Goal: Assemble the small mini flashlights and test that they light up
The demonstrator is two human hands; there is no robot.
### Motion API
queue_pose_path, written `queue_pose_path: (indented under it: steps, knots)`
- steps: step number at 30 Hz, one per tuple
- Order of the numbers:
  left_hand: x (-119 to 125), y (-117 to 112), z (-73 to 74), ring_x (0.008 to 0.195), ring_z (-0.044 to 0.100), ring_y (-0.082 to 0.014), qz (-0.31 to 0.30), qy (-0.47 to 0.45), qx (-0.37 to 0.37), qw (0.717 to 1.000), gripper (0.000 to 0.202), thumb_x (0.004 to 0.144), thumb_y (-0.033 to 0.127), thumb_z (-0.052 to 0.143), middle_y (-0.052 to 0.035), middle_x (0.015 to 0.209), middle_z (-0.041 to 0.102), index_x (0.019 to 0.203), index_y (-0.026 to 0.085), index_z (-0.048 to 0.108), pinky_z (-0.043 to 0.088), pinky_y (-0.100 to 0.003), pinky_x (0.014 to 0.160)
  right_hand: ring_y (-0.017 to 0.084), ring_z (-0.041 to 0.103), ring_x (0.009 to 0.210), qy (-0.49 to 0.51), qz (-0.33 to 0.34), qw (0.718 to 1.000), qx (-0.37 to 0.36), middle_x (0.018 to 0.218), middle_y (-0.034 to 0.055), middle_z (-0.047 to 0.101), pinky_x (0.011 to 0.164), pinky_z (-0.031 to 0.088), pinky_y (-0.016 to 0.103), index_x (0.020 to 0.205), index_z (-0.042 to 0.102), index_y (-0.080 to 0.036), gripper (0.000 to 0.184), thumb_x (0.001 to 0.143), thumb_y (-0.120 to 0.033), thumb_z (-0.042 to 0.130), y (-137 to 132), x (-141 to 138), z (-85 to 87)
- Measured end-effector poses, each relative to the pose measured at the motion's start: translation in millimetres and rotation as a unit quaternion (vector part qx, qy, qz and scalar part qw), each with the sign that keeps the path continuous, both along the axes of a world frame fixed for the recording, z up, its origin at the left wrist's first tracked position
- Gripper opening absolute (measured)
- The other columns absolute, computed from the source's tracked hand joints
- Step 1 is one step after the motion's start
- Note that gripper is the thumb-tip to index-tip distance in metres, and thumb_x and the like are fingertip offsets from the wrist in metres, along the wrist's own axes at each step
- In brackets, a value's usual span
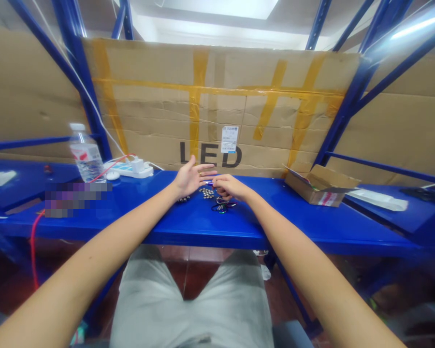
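- Left hand [189, 181]: the fingers were spread, gripping nothing.
- Right hand [229, 187]: the fingers pinched a slim blue piece [209, 183] above the worktop [293, 212]; a slack pinch could have dropped it.
- Small shiny parts [206, 193] lay loose beneath; a brushing hand could have scattered them.
- Cables [223, 207], lying near the right hand, could have snagged its fingers.

left hand [191, 179]: fingers spread, palm showing | right hand [229, 186]: pinching a slim blue-purple item [209, 183], kind unclear | blue table [203, 224]: small metal pieces [206, 193] and thin dark cables [223, 207] near the hands; cardboard box [321, 195], flaps up, at right; plastic bottle [89, 162] and white power strip [134, 169] at left | behind: taped cardboard panel [159, 116] printed "LED"
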State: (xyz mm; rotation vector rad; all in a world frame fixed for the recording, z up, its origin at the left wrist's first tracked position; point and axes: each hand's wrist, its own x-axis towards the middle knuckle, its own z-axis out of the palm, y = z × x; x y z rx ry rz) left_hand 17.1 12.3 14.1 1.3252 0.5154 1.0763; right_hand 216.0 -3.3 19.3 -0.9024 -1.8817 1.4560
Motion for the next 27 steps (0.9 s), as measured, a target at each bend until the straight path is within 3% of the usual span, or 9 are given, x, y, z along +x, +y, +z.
queue_pose_path:
  steps: [18,27]
  knots:
    - [-1.5,2.1,-1.2,0.127,0.058,-0.0384,-0.015,0.017,0.022,0.999,0.089,0.086,0.083,0.034,-0.0220,0.127,0.069,0.131,0.013,0.064,0.044,-0.050,0.105,0.006,0.022,0.041,-0.014,-0.007,1.000,0.026,0.050,-0.0096,0.029,0.038,0.019,0.016,0.076,0.049,-0.020,0.012,0.084,-0.019,0.058,2.1,0.1,-1.7]
    - [0.3,-3.1,2.0,0.125,0.060,-0.0371,0.007,0.012,0.021,1.000,0.083,0.088,0.080,0.035,-0.0214,0.128,0.069,0.126,0.012,0.066,0.046,-0.048,0.103,0.006,0.028,0.040,-0.037,-0.032,0.996,0.069,0.050,-0.0084,0.035,0.037,0.022,0.017,0.078,0.050,-0.020,0.011,0.087,-0.020,0.057,1.9,1.1,0.0]
